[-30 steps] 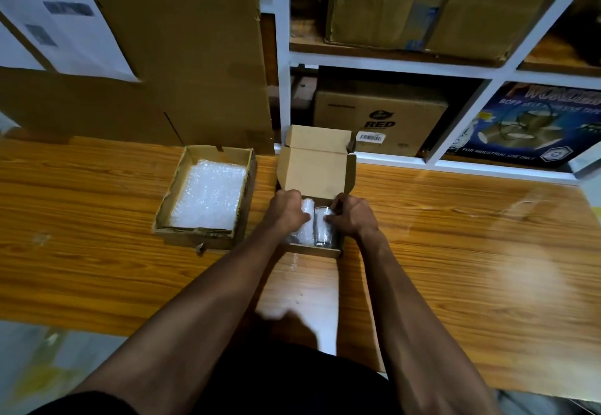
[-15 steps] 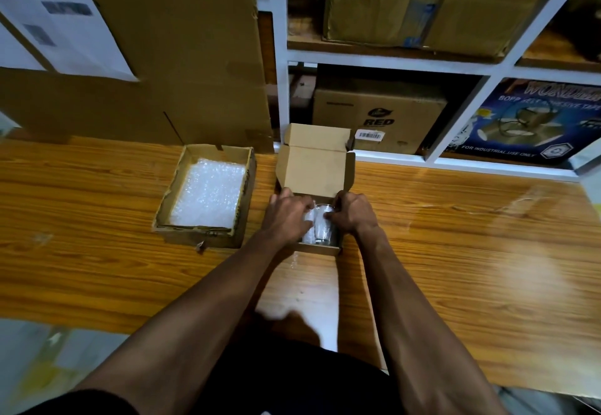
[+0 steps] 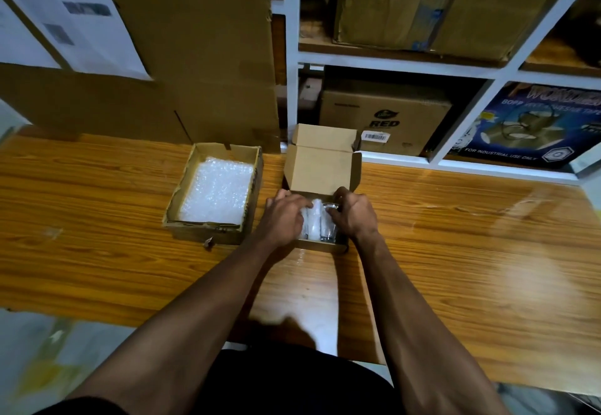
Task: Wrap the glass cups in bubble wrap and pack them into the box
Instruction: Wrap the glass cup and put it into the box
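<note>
Glass cups point(image 3: 327, 224) stand in the small box point(image 3: 322, 170), one bare, one in bubble wrap point(image 3: 310, 219). Left hand point(image 3: 283, 219) lies loosely curved over the wrapped one; right hand point(image 3: 353, 214) pinches the bare rim. Best seat both snugly, pressing gently.
</note>
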Demonstrator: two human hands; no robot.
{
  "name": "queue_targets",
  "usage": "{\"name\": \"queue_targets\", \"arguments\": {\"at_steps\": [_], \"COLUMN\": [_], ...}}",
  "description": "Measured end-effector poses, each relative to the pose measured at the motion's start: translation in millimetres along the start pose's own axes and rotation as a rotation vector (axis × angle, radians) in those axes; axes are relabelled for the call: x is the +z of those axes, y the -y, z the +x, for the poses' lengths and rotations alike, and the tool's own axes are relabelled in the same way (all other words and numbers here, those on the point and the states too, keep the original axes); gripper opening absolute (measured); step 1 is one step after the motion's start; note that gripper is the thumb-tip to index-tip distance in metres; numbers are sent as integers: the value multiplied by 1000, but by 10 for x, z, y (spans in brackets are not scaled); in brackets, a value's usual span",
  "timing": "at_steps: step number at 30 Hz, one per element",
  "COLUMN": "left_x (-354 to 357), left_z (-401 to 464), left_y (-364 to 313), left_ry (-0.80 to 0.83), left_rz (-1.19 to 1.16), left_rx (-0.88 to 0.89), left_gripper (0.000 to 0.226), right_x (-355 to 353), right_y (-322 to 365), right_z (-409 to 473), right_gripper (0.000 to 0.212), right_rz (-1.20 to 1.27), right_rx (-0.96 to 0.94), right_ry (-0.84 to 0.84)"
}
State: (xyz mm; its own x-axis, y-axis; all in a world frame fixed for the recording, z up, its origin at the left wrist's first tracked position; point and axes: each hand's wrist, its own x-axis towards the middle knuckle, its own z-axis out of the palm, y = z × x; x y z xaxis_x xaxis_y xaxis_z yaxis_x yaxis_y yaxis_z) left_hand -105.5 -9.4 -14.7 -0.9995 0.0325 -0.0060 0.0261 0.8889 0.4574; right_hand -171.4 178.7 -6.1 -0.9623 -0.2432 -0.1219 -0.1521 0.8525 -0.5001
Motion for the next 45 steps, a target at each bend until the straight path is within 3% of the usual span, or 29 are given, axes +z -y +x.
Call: {"name": "queue_targets", "arguments": {"at_steps": [3, 9, 14, 22, 26, 34, 38, 45], "left_x": [-174, -588, -725, -904, -865, -724, -768, -806], "left_z": [-17, -69, -141, -164, -71, 23, 70, 14], "left_y": [212, 782, 1322, 1619, 1727, 1916, 1973, 2043], "left_ry": [-187, -351, -146, 3, 86, 23, 40, -152], "left_rz": [-141, -200, -82, 174, 195, 86, 0, -291], "left_rx": [-66, -194, -464, -412, -393, -423, -431, -481], "left_gripper": [33, 26, 37, 55, 60, 21, 15, 7], "right_x": [74, 304, 572, 915, 1014, 1113, 1121, 1156], "right_y": [196, 808, 1325, 1773, 1882, 1965, 1998, 2084], "right_z": [-20, 6, 66, 279, 343, 422, 447, 571], "right_gripper": [25, 9, 23, 52, 54, 48, 51, 46], "right_rz": [17, 89, 8, -335, -523, -634, -581, -507], "right_rx": [-70, -321, -458, -473, -445, -386, -360, -267], "right_ry": [-24, 53, 62, 122, 154, 181, 145, 68]}}
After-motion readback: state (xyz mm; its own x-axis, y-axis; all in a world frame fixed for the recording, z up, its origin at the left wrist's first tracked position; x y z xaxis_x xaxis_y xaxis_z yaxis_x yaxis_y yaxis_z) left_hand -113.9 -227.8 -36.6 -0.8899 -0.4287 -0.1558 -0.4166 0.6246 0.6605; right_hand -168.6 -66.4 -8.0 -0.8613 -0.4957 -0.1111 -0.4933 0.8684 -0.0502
